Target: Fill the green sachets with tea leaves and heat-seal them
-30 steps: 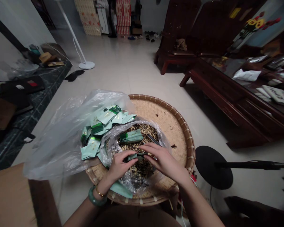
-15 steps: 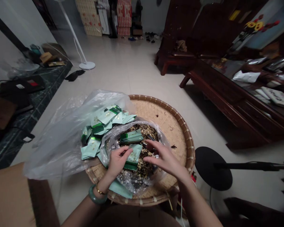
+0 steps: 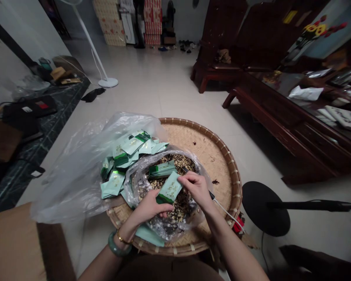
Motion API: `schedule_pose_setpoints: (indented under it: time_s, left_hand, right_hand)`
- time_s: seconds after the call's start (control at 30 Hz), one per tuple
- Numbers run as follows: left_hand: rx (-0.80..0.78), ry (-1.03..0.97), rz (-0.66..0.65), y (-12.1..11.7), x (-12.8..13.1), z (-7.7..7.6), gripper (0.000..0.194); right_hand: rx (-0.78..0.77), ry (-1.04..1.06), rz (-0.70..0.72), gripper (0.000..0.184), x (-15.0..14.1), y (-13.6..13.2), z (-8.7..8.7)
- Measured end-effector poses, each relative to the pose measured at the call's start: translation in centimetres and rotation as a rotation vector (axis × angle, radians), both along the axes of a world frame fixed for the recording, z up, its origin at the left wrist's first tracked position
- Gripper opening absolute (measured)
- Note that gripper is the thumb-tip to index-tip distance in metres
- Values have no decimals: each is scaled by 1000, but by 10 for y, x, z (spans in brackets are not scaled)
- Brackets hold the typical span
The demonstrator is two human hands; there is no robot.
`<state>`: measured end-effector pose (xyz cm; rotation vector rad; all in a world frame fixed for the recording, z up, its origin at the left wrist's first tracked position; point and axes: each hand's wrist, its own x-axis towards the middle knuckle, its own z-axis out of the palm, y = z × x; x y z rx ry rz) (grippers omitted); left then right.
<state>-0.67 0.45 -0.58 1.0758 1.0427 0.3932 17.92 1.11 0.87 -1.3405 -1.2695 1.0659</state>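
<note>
Between my hands is a light green packet (image 3: 171,188) with gold print and a darker green end. My left hand (image 3: 152,207) grips its lower end with thumb and fingers. At its upper right corner, my right hand (image 3: 196,188) pinches it. Below lies an open clear plastic bag (image 3: 156,226) of loose dark and pale dried flakes (image 3: 183,208). A stack of green packets (image 3: 163,169) rests on the flakes. A black stick-like tool (image 3: 212,196) with a white cord passes under my right hand.
The round woven tray (image 3: 204,130) carries everything. More green packets (image 3: 131,144) spill from a large clear bag (image 3: 73,187) on the left. A black round stand base (image 3: 265,208) is on the floor at right, near a dark wooden table (image 3: 280,121). A cardboard box (image 3: 11,242) sits lower left.
My right hand has closed on the packet's corner. The packet has turned to a slant and risen slightly, and my left hand has shifted to its lower end.
</note>
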Motion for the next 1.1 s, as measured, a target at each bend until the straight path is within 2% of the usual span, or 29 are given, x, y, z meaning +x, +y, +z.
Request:
schedule_pose_setpoints:
  time_s: [0.13, 0.23, 0.4, 0.53, 0.63, 0.7, 0.77, 0.87, 1.0, 1.1]
  left_hand:
    - [19, -4, -33, 6, -1, 9, 23]
    - [6, 19, -26, 6, 0, 8, 27]
    - [26, 83, -34, -3, 6, 2, 29]
    - [68, 114, -119, -3, 3, 7, 30]
    - [162, 34, -147, 4, -1, 9, 38]
    - [141, -68, -120, 8, 0, 8, 44]
    - [85, -119, -86, 11, 3, 6, 40]
    - [67, -99, -58, 11, 6, 2, 32]
    - [2, -133, -31, 8, 5, -2, 34]
    - [-61, -175, -11, 6, 3, -4, 37]
  right_hand:
    - [-40, 49, 15, 33, 5, 3, -3]
    - [-34, 47, 12, 31, 4, 4, -8]
    - [88, -141, 26, 28, -6, 2, -11]
    - [196, -281, 4, 50, -9, 3, -15]
    - [233, -303, 59, 52, -9, 3, -17]
    - [247, -327, 105, 53, -10, 2, -17]
    - [251, -361, 130, 54, -10, 1, -15]
    - [186, -392, 149, 47, -8, 2, -12]
    - [59, -342, 225, 32, -2, 4, -12]
    - [74, -286, 232, 29, 0, 5, -14]
